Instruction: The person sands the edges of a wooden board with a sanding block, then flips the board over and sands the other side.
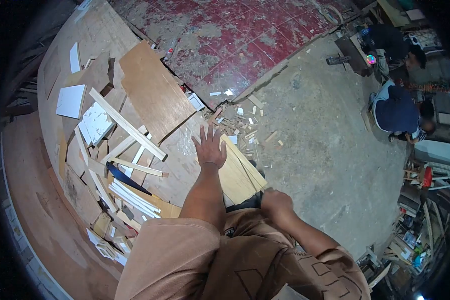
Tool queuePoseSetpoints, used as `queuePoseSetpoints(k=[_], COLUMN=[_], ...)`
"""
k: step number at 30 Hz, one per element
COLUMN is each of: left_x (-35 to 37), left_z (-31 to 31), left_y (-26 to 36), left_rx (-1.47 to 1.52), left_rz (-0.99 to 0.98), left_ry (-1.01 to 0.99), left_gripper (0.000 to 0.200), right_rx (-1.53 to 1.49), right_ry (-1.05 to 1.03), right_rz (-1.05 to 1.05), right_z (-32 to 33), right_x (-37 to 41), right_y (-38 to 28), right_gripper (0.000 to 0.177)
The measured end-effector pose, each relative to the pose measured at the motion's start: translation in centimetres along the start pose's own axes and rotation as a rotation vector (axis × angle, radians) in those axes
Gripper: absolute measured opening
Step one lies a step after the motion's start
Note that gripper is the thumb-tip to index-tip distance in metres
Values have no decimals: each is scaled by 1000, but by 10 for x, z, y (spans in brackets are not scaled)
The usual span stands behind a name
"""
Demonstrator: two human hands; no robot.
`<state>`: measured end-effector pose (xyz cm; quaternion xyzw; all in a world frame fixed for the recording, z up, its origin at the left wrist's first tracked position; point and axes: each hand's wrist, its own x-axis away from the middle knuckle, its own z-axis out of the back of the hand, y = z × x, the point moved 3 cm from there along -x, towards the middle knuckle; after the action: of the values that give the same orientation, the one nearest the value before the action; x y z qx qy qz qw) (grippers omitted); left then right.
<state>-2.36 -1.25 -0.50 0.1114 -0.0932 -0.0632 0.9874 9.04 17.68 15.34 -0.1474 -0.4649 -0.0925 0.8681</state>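
My left hand lies with its fingers spread beside the pale plywood pieces, over the edge of the large wooden work surface. The plywood pieces, long and narrow, overlap one another and jut past that edge above my lap. At their near right corner my right hand is closed in a fist. Whatever it grips, if anything, is hidden from this angle. Something dark shows under the near end of the plywood, too covered to name.
A brown plywood sheet, a long wooden strip, a dark blue curved piece and white strips lie on the left. Wood offcuts litter the concrete floor. Two people sit at the right, one in a navy shirt.
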Motion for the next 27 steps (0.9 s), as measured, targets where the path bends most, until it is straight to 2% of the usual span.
queuePoseSetpoints(k=[2,6,8,11,16,19,22,25,27], left_x=[1,-1,0,1,0,0,1,0,1], left_z=[-1,0,-2,-1,-3,-2,2,-3,-1], left_y=[1,0,1,-1,0,1,1,0,0], left_rx=[-4,-19,-24,-19,-63,-55,-36,-37,-53], left_rz=[7,2,-2,-1,10,8,9,4,7], left_ry=[-29,-15,-21,-24,-46,-43,-57,-15,-47], left_gripper=[52,51,51,51,52,52,53,52,52], right_rx=[70,-9,-16,-66,35,-22,1,5,35], right_ry=[21,96,110,178,-19,85,180,131,67], right_rz=[158,54,13,30,11,36,52,30,91], right_z=[21,-38,-49,-56,8,-22,-38,-39,-27], right_x=[21,-81,-105,-93,1,-49,-102,-101,-60], right_y=[-7,-12,-15,-6,-3,-4,-31,-24,-11], right_gripper=[25,28,28,26,27,27,26,26,26])
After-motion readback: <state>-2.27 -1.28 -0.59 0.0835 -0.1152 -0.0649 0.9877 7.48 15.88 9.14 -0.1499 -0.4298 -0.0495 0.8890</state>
